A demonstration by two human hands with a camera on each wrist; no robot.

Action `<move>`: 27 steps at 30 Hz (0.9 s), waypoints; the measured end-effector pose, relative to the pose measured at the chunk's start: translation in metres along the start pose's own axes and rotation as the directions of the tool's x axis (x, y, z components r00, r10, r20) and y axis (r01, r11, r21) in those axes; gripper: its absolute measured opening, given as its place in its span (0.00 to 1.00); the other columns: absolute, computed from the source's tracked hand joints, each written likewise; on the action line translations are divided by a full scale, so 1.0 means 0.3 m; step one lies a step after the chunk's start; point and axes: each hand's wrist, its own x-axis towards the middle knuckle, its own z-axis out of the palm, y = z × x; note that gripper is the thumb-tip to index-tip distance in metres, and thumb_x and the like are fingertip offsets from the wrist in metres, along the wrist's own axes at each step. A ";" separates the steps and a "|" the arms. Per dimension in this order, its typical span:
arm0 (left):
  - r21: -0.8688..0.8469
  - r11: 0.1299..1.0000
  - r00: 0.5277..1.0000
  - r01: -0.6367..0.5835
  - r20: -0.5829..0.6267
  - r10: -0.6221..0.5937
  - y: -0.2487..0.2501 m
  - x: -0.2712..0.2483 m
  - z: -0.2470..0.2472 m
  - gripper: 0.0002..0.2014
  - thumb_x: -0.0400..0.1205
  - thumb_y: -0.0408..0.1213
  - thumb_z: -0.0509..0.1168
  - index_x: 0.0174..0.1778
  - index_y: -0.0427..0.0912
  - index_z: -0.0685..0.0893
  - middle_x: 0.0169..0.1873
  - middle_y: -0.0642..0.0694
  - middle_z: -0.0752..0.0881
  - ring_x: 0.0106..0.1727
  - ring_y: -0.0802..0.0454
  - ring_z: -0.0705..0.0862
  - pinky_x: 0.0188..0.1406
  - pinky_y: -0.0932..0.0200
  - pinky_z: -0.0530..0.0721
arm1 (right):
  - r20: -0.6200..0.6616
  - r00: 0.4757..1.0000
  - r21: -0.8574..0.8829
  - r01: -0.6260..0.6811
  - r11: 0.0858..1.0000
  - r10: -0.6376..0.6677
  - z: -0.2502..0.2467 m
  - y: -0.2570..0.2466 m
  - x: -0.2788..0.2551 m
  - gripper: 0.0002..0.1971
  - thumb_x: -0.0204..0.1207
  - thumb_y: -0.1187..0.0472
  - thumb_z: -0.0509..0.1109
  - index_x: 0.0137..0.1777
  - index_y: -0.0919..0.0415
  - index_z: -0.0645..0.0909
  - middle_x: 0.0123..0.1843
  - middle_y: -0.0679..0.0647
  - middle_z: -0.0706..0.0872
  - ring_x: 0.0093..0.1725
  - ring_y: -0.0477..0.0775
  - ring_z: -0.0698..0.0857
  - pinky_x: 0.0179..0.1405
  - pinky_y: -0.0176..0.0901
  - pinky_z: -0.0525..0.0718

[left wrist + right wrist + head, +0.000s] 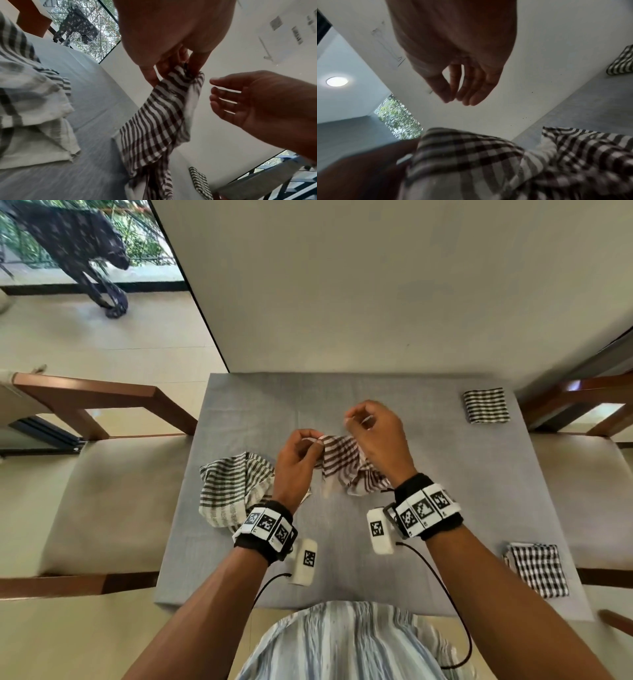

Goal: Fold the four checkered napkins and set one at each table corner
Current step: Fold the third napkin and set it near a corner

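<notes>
My left hand [317,441] [188,67] pinches a corner of a dark checkered napkin [342,467] [154,121] [471,155] and holds it up over the middle of the grey table [376,392], its lower part bunched on the cloth. Just beside that raised corner hovers my right hand [359,422] [223,97] [455,98], fingers relaxed, thumb tip against the index, nothing between them. A second unfolded napkin [233,487] [34,101] lies crumpled at the left. Folded napkins sit at the far right corner [486,405] [621,63] and the near right corner [537,568].
The table's far edge meets a white wall [376,285]. Wooden chairs with beige seats flank it on the left [102,398] and on the right [582,395]. Bare grey cloth shows at the far left corner [239,395] and the near left corner [191,577].
</notes>
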 end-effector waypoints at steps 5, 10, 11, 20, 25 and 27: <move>-0.033 0.999 1.000 0.006 0.004 -0.006 0.052 0.012 0.014 0.09 0.83 0.30 0.68 0.58 0.35 0.79 0.47 0.37 0.91 0.49 0.40 0.91 0.48 0.48 0.91 | 0.204 0.976 -0.022 0.078 0.997 -0.071 0.038 -0.008 -0.054 0.07 0.76 0.52 0.77 0.50 0.50 0.83 0.47 0.44 0.86 0.45 0.40 0.85 0.42 0.31 0.84; -0.093 0.995 0.993 0.049 0.108 -0.039 0.083 0.005 -0.006 0.13 0.83 0.27 0.67 0.64 0.35 0.80 0.53 0.35 0.90 0.55 0.39 0.90 0.52 0.48 0.90 | 0.307 0.952 -0.010 0.010 1.000 -0.006 -0.009 -0.008 -0.051 0.20 0.70 0.52 0.81 0.60 0.48 0.80 0.55 0.42 0.84 0.51 0.36 0.83 0.44 0.26 0.80; -0.085 0.995 0.991 0.051 0.132 -0.039 0.085 0.004 -0.012 0.14 0.83 0.26 0.66 0.65 0.37 0.81 0.53 0.36 0.90 0.57 0.39 0.89 0.54 0.47 0.89 | 0.323 0.946 -0.027 0.021 0.999 -0.011 -0.017 -0.007 -0.050 0.20 0.71 0.54 0.81 0.61 0.47 0.79 0.56 0.42 0.84 0.52 0.37 0.83 0.46 0.29 0.80; 0.023 1.000 0.998 0.012 0.060 -0.014 0.101 0.018 -0.027 0.11 0.82 0.29 0.69 0.60 0.36 0.87 0.52 0.41 0.91 0.55 0.45 0.90 0.58 0.45 0.88 | 0.181 0.977 -0.002 0.114 0.993 -0.112 -0.064 0.023 -0.032 0.09 0.80 0.60 0.72 0.58 0.49 0.87 0.55 0.42 0.88 0.56 0.38 0.85 0.56 0.31 0.82; 0.179 0.981 0.993 -0.074 0.103 0.056 0.095 0.045 -0.032 0.09 0.81 0.34 0.72 0.56 0.41 0.90 0.50 0.48 0.92 0.53 0.51 0.90 0.56 0.53 0.88 | 0.096 0.983 -0.011 0.156 0.988 -0.154 -0.096 0.010 -0.005 0.08 0.81 0.63 0.71 0.56 0.54 0.89 0.53 0.41 0.89 0.55 0.33 0.84 0.56 0.24 0.78; 0.253 0.961 0.987 -0.112 0.142 0.078 0.091 0.058 -0.033 0.08 0.81 0.35 0.72 0.55 0.42 0.90 0.47 0.50 0.92 0.49 0.54 0.90 0.51 0.59 0.88 | 0.078 0.982 -0.020 0.176 0.984 -0.174 -0.122 0.000 0.014 0.08 0.81 0.64 0.71 0.56 0.55 0.89 0.53 0.41 0.89 0.54 0.32 0.83 0.56 0.21 0.76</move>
